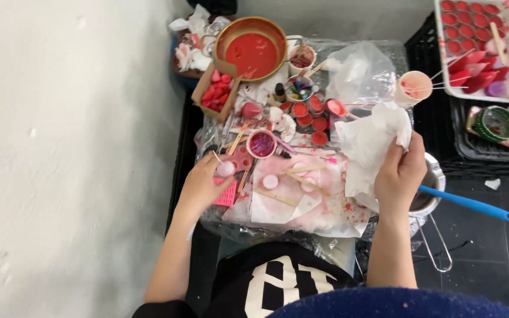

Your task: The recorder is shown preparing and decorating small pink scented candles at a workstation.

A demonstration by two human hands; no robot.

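Note:
My left hand (202,184) rests at the left edge of a messy work surface, its fingers closed on a small pale pink round piece (226,169) with a thin stick. Under it lie a pink silicone mould (241,159) and a pink mesh piece (227,194). My right hand (400,174) grips a crumpled white paper towel (367,141) over a small metal pot (431,185) with a blue handle (472,205). Between the hands lie stained white paper (301,203), wooden sticks (275,196) and a small cup of purple glitter (261,143).
At the back stand a brass bowl of red liquid (251,48), a cardboard box of pink cones (216,88), several small red-filled cups (310,118) and a plastic bag (360,70). A white tray of red moulds (472,35) sits at top right on black crates. A white wall runs on the left.

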